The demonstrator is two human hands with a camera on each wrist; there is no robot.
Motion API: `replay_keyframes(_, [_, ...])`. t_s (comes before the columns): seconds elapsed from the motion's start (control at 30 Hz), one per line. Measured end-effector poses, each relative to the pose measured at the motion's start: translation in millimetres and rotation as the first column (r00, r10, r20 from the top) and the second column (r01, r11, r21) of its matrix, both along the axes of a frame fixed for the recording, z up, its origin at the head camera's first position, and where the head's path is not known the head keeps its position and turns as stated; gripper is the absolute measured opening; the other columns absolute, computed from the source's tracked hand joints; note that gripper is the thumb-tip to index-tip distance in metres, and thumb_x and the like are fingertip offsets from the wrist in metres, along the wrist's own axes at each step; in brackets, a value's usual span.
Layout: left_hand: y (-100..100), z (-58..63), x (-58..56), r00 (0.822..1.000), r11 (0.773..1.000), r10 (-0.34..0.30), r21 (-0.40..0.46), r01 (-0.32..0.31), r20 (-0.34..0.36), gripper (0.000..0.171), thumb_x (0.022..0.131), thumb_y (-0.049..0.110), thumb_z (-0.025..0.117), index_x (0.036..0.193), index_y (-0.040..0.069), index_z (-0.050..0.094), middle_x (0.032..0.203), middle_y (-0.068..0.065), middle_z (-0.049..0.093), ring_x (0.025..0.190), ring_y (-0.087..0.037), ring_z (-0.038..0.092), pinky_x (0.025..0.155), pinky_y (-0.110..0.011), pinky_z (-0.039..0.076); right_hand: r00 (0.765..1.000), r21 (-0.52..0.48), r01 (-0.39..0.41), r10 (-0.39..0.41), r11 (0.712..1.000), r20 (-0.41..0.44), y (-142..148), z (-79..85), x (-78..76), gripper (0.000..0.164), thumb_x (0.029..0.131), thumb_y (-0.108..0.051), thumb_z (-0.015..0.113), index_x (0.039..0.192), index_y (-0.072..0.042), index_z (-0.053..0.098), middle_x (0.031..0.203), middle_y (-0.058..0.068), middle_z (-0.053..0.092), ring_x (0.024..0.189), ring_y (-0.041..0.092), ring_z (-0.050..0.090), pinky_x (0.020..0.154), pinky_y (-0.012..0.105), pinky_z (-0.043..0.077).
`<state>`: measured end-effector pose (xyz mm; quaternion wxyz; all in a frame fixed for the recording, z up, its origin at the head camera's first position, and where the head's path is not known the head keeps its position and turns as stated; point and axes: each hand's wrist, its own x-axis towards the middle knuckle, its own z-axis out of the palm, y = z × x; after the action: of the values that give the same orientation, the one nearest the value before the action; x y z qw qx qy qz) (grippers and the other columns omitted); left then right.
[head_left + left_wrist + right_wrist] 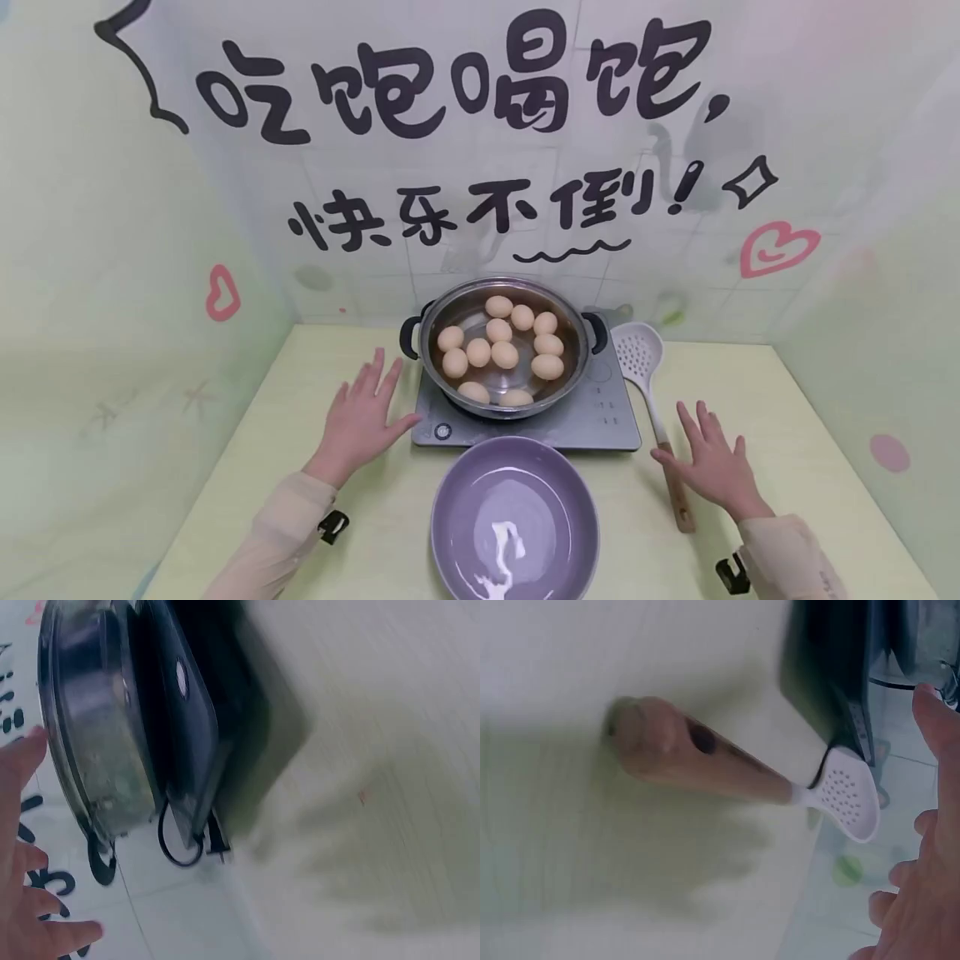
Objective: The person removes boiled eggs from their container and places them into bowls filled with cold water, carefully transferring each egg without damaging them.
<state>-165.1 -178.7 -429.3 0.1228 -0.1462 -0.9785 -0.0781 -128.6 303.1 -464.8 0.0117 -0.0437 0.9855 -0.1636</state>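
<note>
My left hand [362,421] is spread with straight fingers over the table, left of a steel pot [427,367]. Nothing is in it. Several light brown eggs [505,355] lie in liquid in the pot, which stands on a grey induction cooker [525,432]. On the right, my right hand [716,467] hovers with fingers spread, its thumb overlapping the wooden handle of a slotted spoon [651,392] in the head view. In the right wrist view the spoon's handle [727,765] lies apart from the fingers. A purple bowl [442,521] stands in front of the cooker.
A printed backdrop [360,292] with large black characters rises right behind the pale table [810,467]. The pot's two black handles [596,333] stick out sideways. In the left wrist view a black cable [180,862] hangs by the cooker's edge.
</note>
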Motion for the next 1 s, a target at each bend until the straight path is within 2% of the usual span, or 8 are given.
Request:
replay_keyframes(0.1, [11.7,1.3,3.7,0.995,0.997,-0.074,-0.011,0.074,-0.061,0.071,0.082,0.049,0.059,0.131,0.001,0.042,0.129,-0.022,0.046,0.107,-0.037,0.052,0.072,-0.047,0.048,1.000,-0.014,0.005,-0.004,1.000,0.021,-4.3,-6.7,1.5,0.084,0.084,-0.055,0.050,0.142,-0.001,0.021,0.140,0.033,0.020,0.123,0.052,0.028,0.088,0.068,0.024])
replay_keyframes(0.17, [18.9,-0.6,7.0,0.988,0.993,-0.119,-0.024,0.118,-0.094,0.061,0.082,0.045,0.061,0.121,0.000,0.049,0.113,-0.018,0.056,0.094,-0.032,0.057,0.060,-0.041,0.050,0.999,-0.019,0.007,-0.007,1.000,0.032,-7.6,-10.9,2.0,0.082,0.085,-0.054,0.051,0.139,0.002,0.025,0.134,0.034,0.029,0.115,0.052,0.038,0.078,0.063,0.038])
replay_keyframes(0.23, [26.3,-3.6,10.3,0.978,0.986,-0.167,-0.028,0.164,-0.127,0.049,0.082,0.039,0.063,0.110,0.001,0.054,0.099,-0.013,0.060,0.085,-0.027,0.059,0.055,-0.036,0.049,0.999,-0.034,0.008,-0.007,0.999,0.034,-10.7,-14.7,1.5,0.079,0.085,-0.051,0.052,0.137,0.004,0.028,0.127,0.035,0.038,0.108,0.051,0.046,0.067,0.056,0.045])
replay_keyframes(0.37, [40.5,-12.8,15.1,0.950,0.966,-0.259,-0.033,0.257,-0.174,0.030,0.081,0.033,0.065,0.091,0.007,0.053,0.075,-0.002,0.057,0.066,-0.018,0.057,0.048,-0.031,0.045,0.999,-0.035,0.019,-0.017,0.999,0.050,-15.1,-20.9,-0.7,0.075,0.086,-0.046,0.054,0.133,0.008,0.032,0.114,0.034,0.047,0.098,0.046,0.051,0.063,0.051,0.047])
replay_keyframes(0.57, [61.0,-27.9,17.3,0.915,0.927,-0.374,-0.085,0.365,-0.152,0.027,0.082,0.030,0.064,0.078,0.010,0.045,0.058,0.002,0.045,0.050,-0.017,0.051,0.042,-0.029,0.038,0.992,-0.041,0.067,-0.062,0.997,0.109,-17.5,-29.2,-1.4,0.073,0.086,-0.037,0.056,0.130,0.014,0.029,0.106,0.034,0.046,0.083,0.036,0.053,0.059,0.046,0.047])
replay_keyframes(0.77, [79.4,-35.7,19.2,0.907,0.907,-0.414,-0.114,0.405,-0.078,0.024,0.084,0.031,0.060,0.080,0.011,0.049,0.062,0.001,0.052,0.053,-0.018,0.055,0.044,-0.030,0.040,0.991,-0.072,0.097,-0.089,0.993,0.104,-15.7,-37.2,-4.9,0.069,0.084,-0.031,0.058,0.126,0.016,0.031,0.096,0.031,0.046,0.075,0.031,0.050,0.057,0.042,0.046])
replay_keyframes(0.87, [86.1,-37.8,19.5,0.915,0.913,-0.399,-0.118,0.390,-0.059,0.022,0.086,0.031,0.058,0.082,0.010,0.051,0.060,0.001,0.052,0.051,-0.016,0.055,0.041,-0.028,0.038,0.991,-0.083,0.106,-0.099,0.991,0.088,-14.5,-39.5,-12.0,0.058,0.084,-0.027,0.057,0.118,0.015,0.037,0.091,0.027,0.046,0.073,0.030,0.049,0.055,0.039,0.044])
replay_keyframes(1.0, [92.7,-39.8,18.0,0.931,0.929,-0.357,-0.131,0.346,-0.076,0.021,0.087,0.031,0.057,0.080,0.011,0.051,0.055,0.002,0.049,0.044,-0.015,0.050,0.037,-0.026,0.032,0.992,-0.087,0.122,-0.118,0.989,0.049,-14.6,-43.6,-21.6,0.034,0.083,-0.020,0.057,0.094,0.010,0.045,0.080,0.020,0.043,0.065,0.026,0.045,0.051,0.035,0.039])
